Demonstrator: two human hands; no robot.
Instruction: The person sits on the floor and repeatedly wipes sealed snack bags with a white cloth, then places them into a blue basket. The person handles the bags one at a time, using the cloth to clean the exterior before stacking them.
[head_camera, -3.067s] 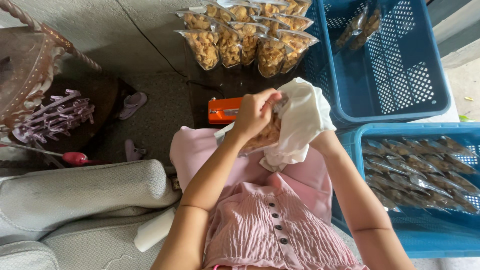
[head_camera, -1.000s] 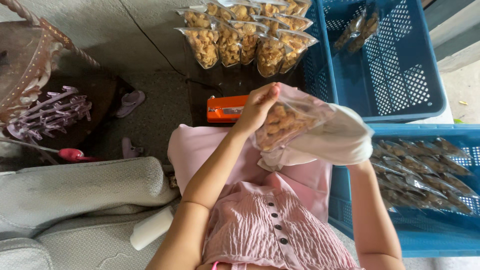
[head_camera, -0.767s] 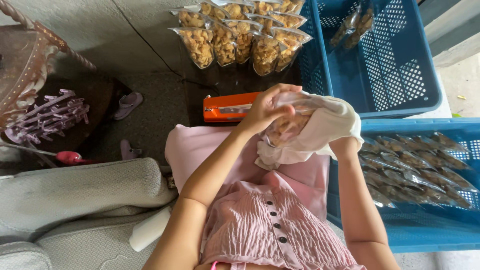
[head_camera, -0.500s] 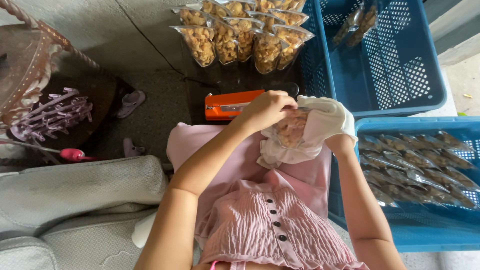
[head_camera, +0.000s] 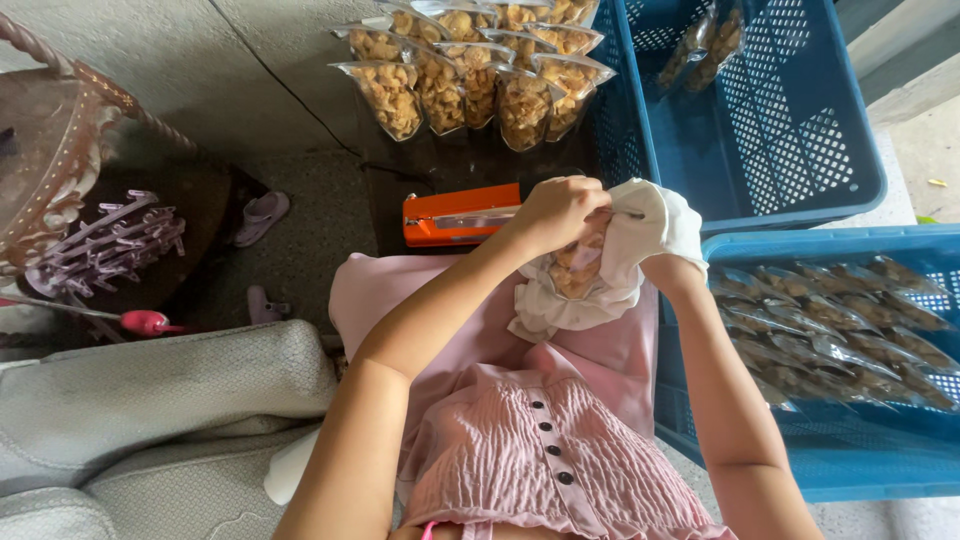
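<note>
— What did the hands have hold of?

— The left hand (head_camera: 562, 210) had its fingers curled shut over the top of a clear snack pouch (head_camera: 578, 268), above the lap of the pink dress (head_camera: 520, 440). The right hand (head_camera: 650, 225) was wrapped in a white cloth (head_camera: 640, 235), pressed against the same pouch; how its fingers sat under the cloth I could not tell.

— What lay around them?

— An orange sealer (head_camera: 460, 215) sat just beyond the left hand on the floor. Further off stood a cluster of filled pouches (head_camera: 470, 75). To the right were two blue crates: the far crate (head_camera: 780, 110) held a couple of packets, the near crate (head_camera: 850, 440) rows of flat packets (head_camera: 830, 330).
</note>
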